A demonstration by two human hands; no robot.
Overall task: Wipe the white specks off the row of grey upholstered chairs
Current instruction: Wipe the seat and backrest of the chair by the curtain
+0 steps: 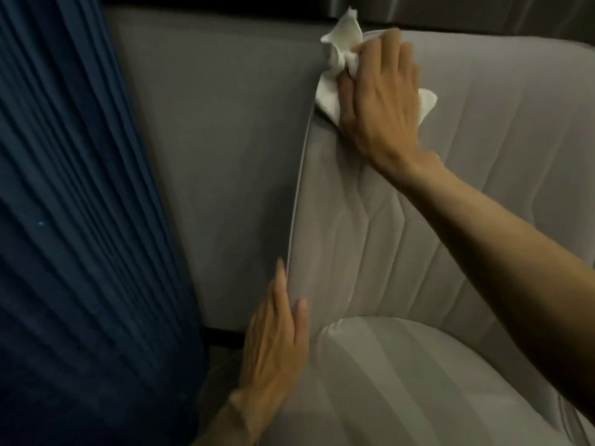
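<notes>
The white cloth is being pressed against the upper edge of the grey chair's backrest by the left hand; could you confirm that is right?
Not quite: the head view shows the right hand gripping the white cloth and pressing it against the upper edge of the grey chair's backrest. The left hand rests flat lower down.

Entry: no legible text, label, brand, number or sign. Checked the grey chair (483, 162), the white cloth (327, 95) at its top edge and the blue curtain (80, 220) to its left: nothing readable.
</notes>
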